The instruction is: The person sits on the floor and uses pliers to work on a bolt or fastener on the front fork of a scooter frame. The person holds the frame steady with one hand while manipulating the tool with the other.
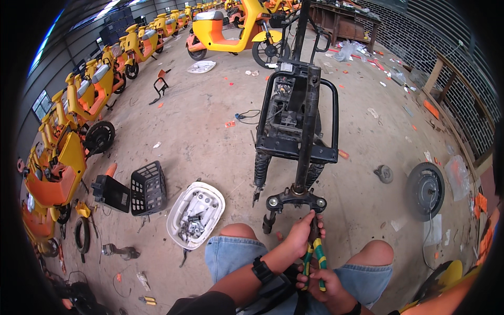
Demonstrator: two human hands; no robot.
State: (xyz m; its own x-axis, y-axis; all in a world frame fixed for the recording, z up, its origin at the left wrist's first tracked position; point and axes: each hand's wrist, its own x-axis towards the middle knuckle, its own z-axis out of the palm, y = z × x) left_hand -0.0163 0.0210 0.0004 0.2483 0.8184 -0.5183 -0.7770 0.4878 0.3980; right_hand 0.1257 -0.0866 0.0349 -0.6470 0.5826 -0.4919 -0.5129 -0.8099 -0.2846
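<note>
A black scooter frame (307,131) stands upright before my knees, with a long dark steering tube (304,152) running down to a fork clamp (295,200). My left hand (299,237) is closed around the dark fork leg (314,227) under the clamp's right end. Closed around the green-and-yellow handles of a pair of pliers (318,253) is my right hand (328,287). The pliers point up toward the fork leg; their jaws are hidden near my left hand. A shorter fork stub (269,223) hangs under the clamp's left end.
Left of my knee sits a white tub (173,220) of metal parts, beside a black plastic basket (148,188) and a black box (111,193). A hub-motor wheel (425,190) lies at right. Yellow scooters (231,29) line the left and back. Litter dots the concrete floor.
</note>
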